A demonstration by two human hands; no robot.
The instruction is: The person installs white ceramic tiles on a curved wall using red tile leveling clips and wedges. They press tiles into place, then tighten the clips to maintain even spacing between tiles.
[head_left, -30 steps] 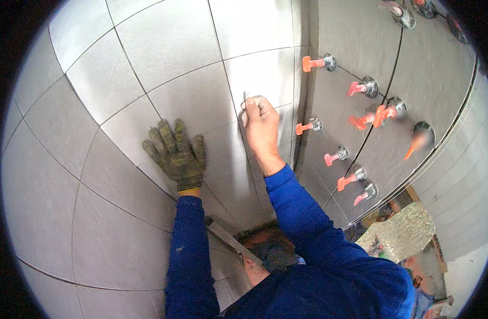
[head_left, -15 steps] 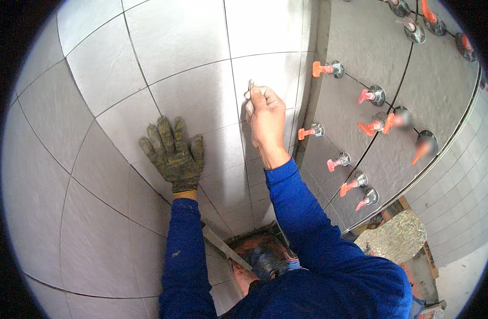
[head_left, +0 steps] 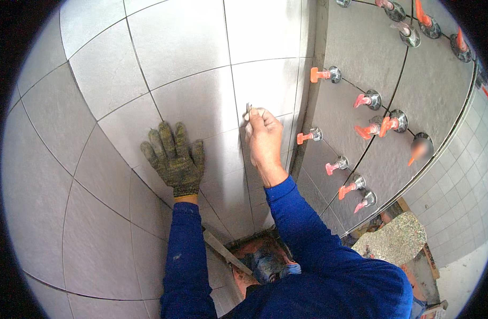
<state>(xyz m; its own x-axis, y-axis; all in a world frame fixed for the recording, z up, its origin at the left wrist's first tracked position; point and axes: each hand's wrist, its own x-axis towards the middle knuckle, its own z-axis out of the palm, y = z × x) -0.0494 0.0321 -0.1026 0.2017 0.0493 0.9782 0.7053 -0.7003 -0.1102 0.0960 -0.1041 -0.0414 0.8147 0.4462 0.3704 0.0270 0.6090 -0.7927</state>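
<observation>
My left hand, in a green-black knitted glove with a yellow cuff, lies flat with fingers spread on the grey tiled wall. To its right, my bare right hand is closed in a pinch on a small, thin, metal-looking piece. The piece's tip sticks up past the thumb and fingers, close to the vertical joint between two tiles. Most of it is hidden in my grip, so its exact kind cannot be made out.
On the right-hand wall, several orange-red tile-levelling clips with round bases stick out along the joints. A speckled stone-like slab is at the lower right. Below, between my arms, a long narrow bar slants near the floor.
My right hand has moved down along the vertical tile joint, still pinching the small piece. My left hand stays flat on the wall. The whole view has shifted slightly.
</observation>
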